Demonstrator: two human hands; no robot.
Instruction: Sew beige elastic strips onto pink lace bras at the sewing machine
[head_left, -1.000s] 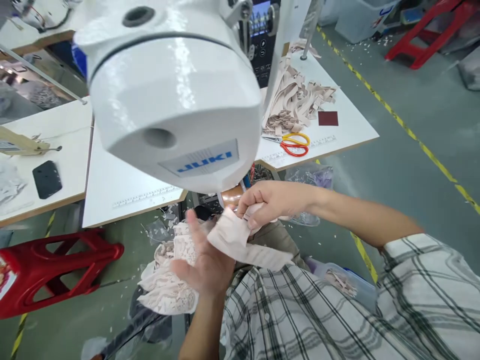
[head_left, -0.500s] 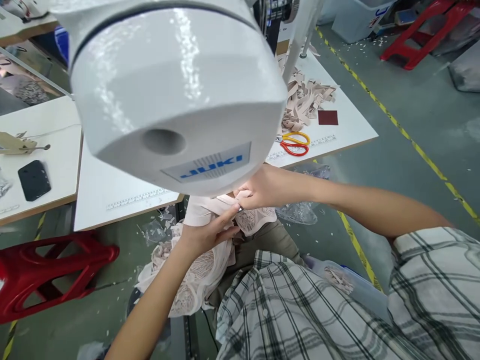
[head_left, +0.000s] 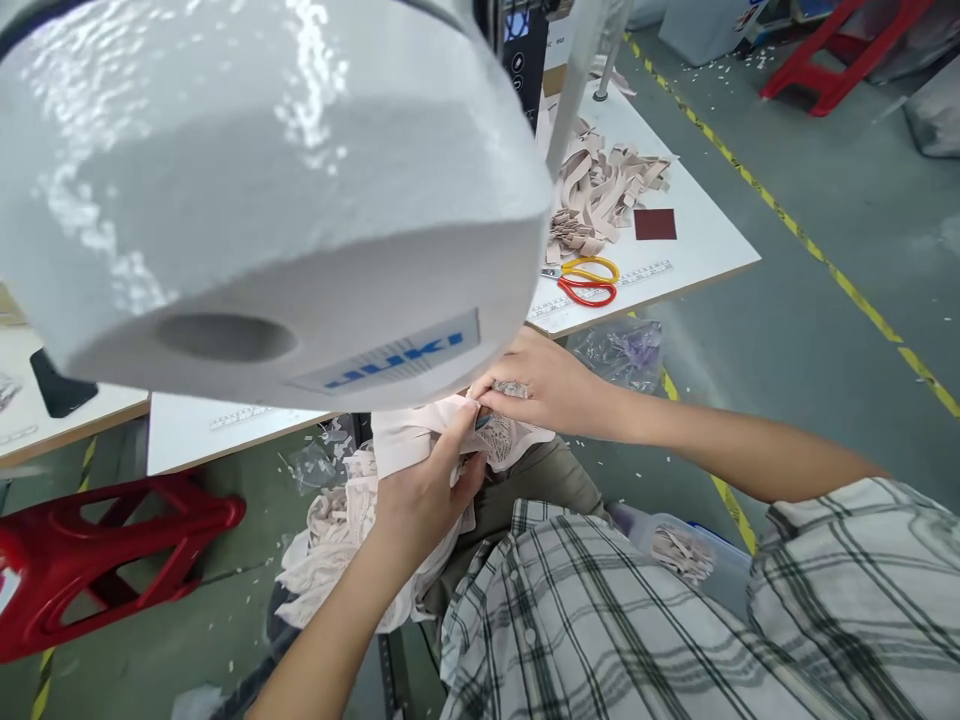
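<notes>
Below the front of a white JUKI sewing machine [head_left: 382,360], both hands work on a pale pink lace bra [head_left: 397,435] over my lap. My left hand [head_left: 427,490] is closed on its smooth fabric, thumb on top. The fingertips of my right hand [head_left: 544,385] pinch the bra's edge close to my left thumb. A small dark, shiny thing shows between the hands; I cannot make out what it is. More pale lace pieces [head_left: 330,550] hang in a heap beside my left forearm. The machine's head hides the needle area.
On the right of the white table [head_left: 705,240] lie scissors [head_left: 589,280] with yellow and red handles, fabric strips [head_left: 600,190] and a dark red square [head_left: 655,224]. A black phone [head_left: 60,385] lies left. A red stool [head_left: 112,550] stands left; a plastic bin [head_left: 720,570] sits by my right side.
My view has moved closer to the machine head, which fills more of the picture. My left hand has turned, its thumb more upright. My right fingers have shifted their pinch on the bra.
</notes>
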